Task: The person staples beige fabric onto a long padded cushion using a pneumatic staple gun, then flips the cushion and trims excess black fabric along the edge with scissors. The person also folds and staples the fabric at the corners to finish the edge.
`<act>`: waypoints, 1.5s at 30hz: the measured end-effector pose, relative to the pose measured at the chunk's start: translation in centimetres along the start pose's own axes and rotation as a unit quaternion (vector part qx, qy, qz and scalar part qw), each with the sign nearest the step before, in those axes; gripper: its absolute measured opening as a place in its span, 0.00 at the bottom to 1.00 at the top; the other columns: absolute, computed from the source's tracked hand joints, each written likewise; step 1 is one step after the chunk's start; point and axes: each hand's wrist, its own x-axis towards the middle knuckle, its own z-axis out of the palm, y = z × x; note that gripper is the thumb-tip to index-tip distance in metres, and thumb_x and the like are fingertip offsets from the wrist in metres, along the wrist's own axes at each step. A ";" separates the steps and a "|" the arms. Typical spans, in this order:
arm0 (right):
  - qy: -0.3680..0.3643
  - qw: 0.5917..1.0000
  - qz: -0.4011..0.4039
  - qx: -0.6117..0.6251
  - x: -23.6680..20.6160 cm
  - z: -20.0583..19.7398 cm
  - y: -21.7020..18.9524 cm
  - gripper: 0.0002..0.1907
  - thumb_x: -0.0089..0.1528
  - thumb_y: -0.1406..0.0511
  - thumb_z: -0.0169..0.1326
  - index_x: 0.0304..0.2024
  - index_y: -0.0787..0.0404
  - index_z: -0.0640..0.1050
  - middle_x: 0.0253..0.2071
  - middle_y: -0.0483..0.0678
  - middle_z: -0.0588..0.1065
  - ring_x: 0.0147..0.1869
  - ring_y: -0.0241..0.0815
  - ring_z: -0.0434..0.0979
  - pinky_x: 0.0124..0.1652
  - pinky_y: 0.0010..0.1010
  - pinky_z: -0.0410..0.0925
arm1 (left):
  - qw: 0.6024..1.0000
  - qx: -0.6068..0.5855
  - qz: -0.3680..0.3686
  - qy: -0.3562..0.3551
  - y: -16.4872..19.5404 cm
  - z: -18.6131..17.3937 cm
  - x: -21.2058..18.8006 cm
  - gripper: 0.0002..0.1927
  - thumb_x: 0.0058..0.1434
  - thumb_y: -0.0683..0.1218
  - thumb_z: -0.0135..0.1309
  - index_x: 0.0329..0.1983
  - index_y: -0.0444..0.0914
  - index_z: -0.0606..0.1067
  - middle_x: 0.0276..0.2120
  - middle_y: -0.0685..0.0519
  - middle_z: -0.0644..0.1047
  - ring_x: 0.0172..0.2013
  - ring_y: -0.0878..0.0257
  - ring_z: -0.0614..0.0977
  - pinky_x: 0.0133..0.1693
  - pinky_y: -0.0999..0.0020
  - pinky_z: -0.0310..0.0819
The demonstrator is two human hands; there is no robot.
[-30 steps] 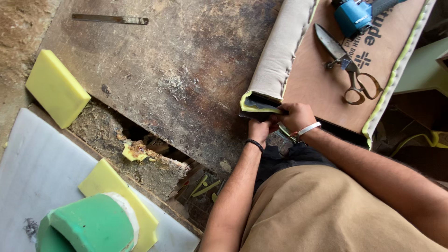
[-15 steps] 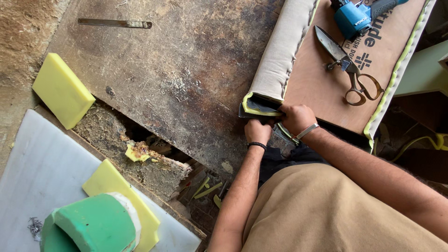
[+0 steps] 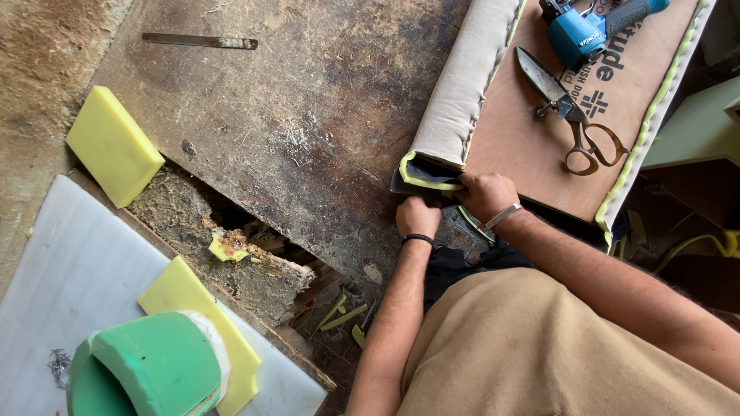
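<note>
Head view: left hand and right hand, fingers clamped together on the near corner of a fabric-wrapped upholstery panel lying on the worn surface, with shears and blue staple gun resting farther up its board.

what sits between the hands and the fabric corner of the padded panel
Nothing visible. The left hand and right hand are both already on the fabric corner of the padded panel; the scissors lie farther up the board.
</note>
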 end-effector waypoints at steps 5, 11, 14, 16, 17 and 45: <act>0.008 0.999 -0.017 0.039 0.0 -0.4 0.6 0.12 0.58 0.56 0.62 0.42 0.52 0.84 0.31 0.56 0.80 0.36 0.59 0.81 0.39 0.48 0.74 | 1.000 -0.016 0.017 0.009 -1.2 0.6 0.1 0.16 0.52 0.52 0.67 0.34 0.34 0.82 0.33 0.36 0.82 0.38 0.41 0.85 0.41 0.51 0.80; -0.050 0.997 0.008 0.064 -0.9 -1.0 1.1 0.16 0.59 0.54 0.63 0.44 0.54 0.83 0.33 0.56 0.81 0.38 0.58 0.82 0.41 0.48 0.74 | 0.854 -0.454 -0.147 -0.208 -2.6 4.5 -0.2 0.09 0.66 0.45 0.55 0.42 0.34 0.80 0.33 0.49 0.83 0.31 0.58 0.85 0.31 0.64 0.79; -0.003 0.993 -0.029 0.113 -2.4 -1.0 1.3 0.22 0.55 0.53 0.66 0.45 0.59 0.82 0.35 0.57 0.81 0.39 0.58 0.83 0.41 0.46 0.74 | 0.834 -0.492 -0.162 -0.189 -2.5 6.6 -0.4 0.08 0.66 0.39 0.50 0.45 0.34 0.78 0.33 0.50 0.82 0.29 0.62 0.84 0.30 0.67 0.81; 0.034 0.987 -0.049 0.152 -3.2 -0.8 1.5 0.24 0.52 0.54 0.67 0.46 0.60 0.82 0.37 0.57 0.81 0.40 0.57 0.83 0.41 0.45 0.74 | 0.823 -0.513 -0.172 -0.172 -2.3 7.3 -0.8 0.08 0.66 0.39 0.51 0.45 0.32 0.78 0.33 0.47 0.81 0.26 0.60 0.82 0.27 0.67 0.78; 0.039 0.985 -0.042 0.163 -3.4 -0.6 1.7 0.24 0.51 0.56 0.67 0.46 0.60 0.82 0.37 0.56 0.81 0.40 0.57 0.83 0.42 0.44 0.74 | 0.820 -0.521 -0.161 -0.172 -2.1 7.5 -0.9 0.07 0.65 0.39 0.52 0.43 0.32 0.78 0.32 0.48 0.81 0.25 0.61 0.82 0.27 0.67 0.78; -0.028 0.990 -0.057 0.128 -2.6 -1.3 3.4 0.18 0.58 0.57 0.64 0.48 0.56 0.81 0.38 0.56 0.81 0.41 0.58 0.82 0.43 0.46 0.74 | 0.932 -0.325 -0.083 -0.139 -1.6 4.0 -1.8 0.12 0.60 0.46 0.62 0.41 0.32 0.81 0.34 0.45 0.84 0.35 0.55 0.87 0.35 0.61 0.80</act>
